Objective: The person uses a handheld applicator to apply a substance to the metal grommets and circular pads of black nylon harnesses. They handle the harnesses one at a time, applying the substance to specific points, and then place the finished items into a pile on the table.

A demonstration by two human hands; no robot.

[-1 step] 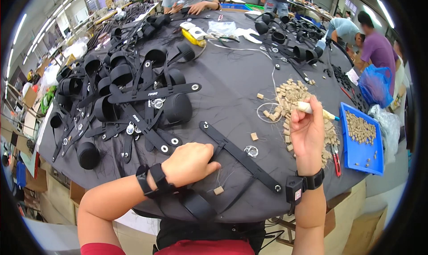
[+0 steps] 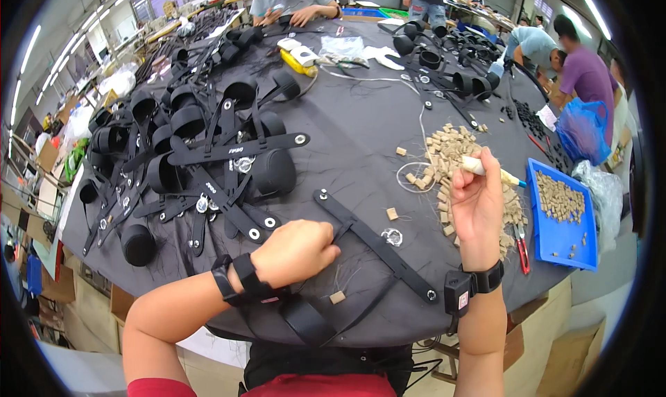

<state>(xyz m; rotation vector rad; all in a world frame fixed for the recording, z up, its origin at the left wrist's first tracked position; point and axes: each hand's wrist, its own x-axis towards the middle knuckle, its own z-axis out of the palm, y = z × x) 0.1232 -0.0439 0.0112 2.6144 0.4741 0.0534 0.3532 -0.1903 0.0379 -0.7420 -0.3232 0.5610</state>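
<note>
In front of me lies a long black strap piece (image 2: 378, 246) with metal snaps at its ends and a clear ring beside its middle. My left hand (image 2: 297, 253) is closed at its left side, on a thin black side strap; the fingertips are turned away from view. A round black cuff (image 2: 306, 321) rests below that wrist, near the table edge. Raised over a heap of small tan tags (image 2: 451, 151) with thin strings, my right hand (image 2: 477, 206) grips a white pen-like tool (image 2: 474, 165) with a blue tip. One tan tag (image 2: 337, 298) lies between my hands.
Many black cuffs and straps (image 2: 184, 119) are piled at the left. A blue tray (image 2: 563, 248) with tan tags stands at the right, beside red-handled snips (image 2: 522, 253). A white cord (image 2: 422, 113) crosses the dark table. Across it a person (image 2: 298, 9) works.
My left thumb sits slightly closer to its curled fingers, and the near end of the scene has shifted a little with the view. My right hand keeps its hold on the pen-like tool.
</note>
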